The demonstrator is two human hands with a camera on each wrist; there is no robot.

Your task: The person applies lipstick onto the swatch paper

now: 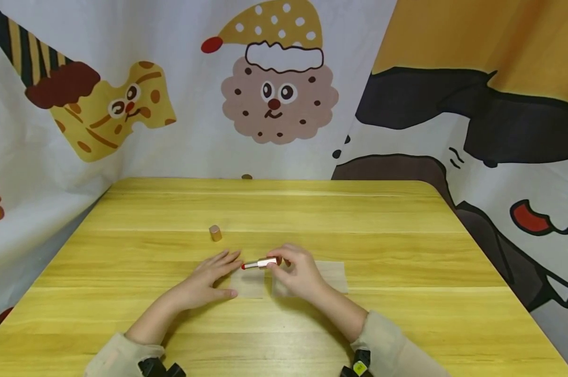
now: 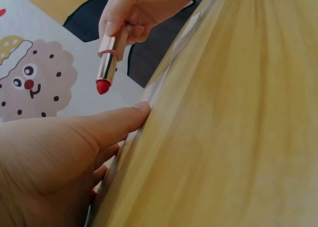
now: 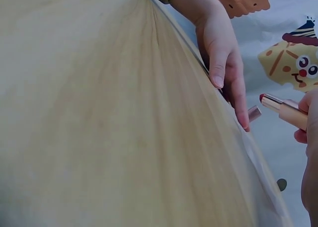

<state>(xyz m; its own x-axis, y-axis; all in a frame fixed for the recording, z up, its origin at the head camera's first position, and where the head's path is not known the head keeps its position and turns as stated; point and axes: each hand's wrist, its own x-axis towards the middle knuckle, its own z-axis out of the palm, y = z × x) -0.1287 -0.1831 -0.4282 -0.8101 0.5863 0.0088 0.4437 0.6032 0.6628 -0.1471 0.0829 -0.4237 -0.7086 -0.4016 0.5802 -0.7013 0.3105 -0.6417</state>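
Note:
My right hand (image 1: 298,269) pinches an uncapped lipstick (image 1: 261,263) between thumb and fingers. Its red tip (image 2: 103,86) points to the left, above a thin pale sheet (image 1: 249,287) on the table. The left hand (image 1: 207,283) lies on the table with its fingers stretched out, thumb and fingertips at that sheet's left edge. Under and beyond the right hand lies a second pale sheet (image 1: 333,275), partly hidden by it. A rose-gold lipstick cap (image 1: 215,233) stands on the table, farther away than the left hand's fingertips.
The wood-grain table (image 1: 288,335) has its far edge against a white curtain (image 1: 185,31) printed with cartoon food figures. Both forearms rest over the near part of the table, with dark devices strapped at the sleeves.

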